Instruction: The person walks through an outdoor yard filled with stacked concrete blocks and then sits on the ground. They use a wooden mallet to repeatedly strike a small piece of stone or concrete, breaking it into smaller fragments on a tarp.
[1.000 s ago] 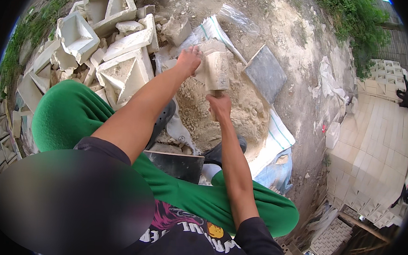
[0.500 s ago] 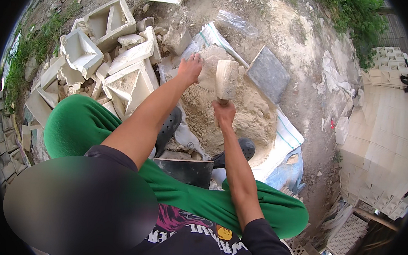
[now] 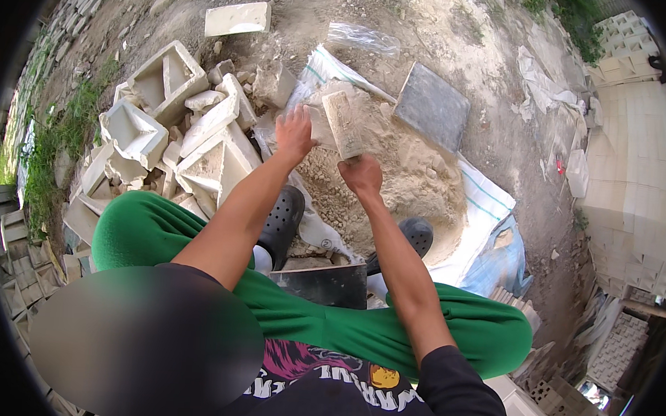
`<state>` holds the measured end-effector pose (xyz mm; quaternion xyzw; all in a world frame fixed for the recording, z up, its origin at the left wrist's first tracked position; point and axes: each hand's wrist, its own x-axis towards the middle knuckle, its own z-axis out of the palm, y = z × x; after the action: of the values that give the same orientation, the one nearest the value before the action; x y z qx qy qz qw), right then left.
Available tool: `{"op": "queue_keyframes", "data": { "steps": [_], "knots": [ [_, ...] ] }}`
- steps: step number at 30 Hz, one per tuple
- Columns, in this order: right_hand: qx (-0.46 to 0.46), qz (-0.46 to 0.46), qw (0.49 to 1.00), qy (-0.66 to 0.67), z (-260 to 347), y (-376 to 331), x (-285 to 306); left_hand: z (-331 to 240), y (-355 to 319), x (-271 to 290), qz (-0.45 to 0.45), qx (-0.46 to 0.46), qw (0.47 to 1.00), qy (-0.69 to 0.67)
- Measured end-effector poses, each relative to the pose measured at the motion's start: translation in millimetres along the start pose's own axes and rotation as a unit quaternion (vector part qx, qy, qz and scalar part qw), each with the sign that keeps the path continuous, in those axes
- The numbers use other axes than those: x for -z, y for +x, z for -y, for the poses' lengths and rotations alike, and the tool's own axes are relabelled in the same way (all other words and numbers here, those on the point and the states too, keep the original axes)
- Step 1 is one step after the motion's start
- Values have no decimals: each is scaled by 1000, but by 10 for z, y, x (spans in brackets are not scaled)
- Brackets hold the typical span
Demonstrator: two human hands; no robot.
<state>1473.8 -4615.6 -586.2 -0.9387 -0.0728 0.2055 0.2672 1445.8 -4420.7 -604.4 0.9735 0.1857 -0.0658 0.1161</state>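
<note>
My right hand (image 3: 362, 175) is closed round the handle of a mallet (image 3: 341, 125) with a thick, pale, dusty head. The head tilts up and to the left, over a heap of crushed, sand-coloured rubble (image 3: 418, 171). To the left of the mallet, my left hand (image 3: 295, 136) has its fingers stretched and slightly apart, holding nothing. It is at the heap's left edge, near a pale flat lump; whether it touches the lump I cannot tell. Under the heap lies a white woven sack (image 3: 486, 193) with blue-green stripes.
Broken white moulded blocks (image 3: 222, 164) are piled left of the heap. A grey square slab (image 3: 432, 106) lies at its far right. Beyond are a pale block (image 3: 237, 20) and clear plastic (image 3: 363, 38). A black panel (image 3: 321, 284) sits between my legs, by my dark clogs (image 3: 281, 219).
The mallet's head has tipped to the left, and less of its handle shows. My left hand's fingers have straightened and spread. The whole view has also shifted a little.
</note>
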Motion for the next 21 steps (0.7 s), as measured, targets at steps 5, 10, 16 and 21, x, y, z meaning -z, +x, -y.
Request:
{"op": "queue_keyframes", "data": {
  "steps": [5, 10, 16, 21],
  "knots": [
    [-29, 62, 997, -44, 1, 47, 39, -36, -72, 7, -4, 46, 999, -10],
    [-17, 38, 999, -24, 146, 2, 101, 10, -39, 71, 20, 75, 997, -7],
    [-6, 80, 994, -78, 109, 110, 149, -30, -45, 47, 16, 71, 997, -4],
    [-27, 13, 999, -16, 134, 10, 208, -17, -35, 105, 46, 63, 997, 15]
  ]
}}
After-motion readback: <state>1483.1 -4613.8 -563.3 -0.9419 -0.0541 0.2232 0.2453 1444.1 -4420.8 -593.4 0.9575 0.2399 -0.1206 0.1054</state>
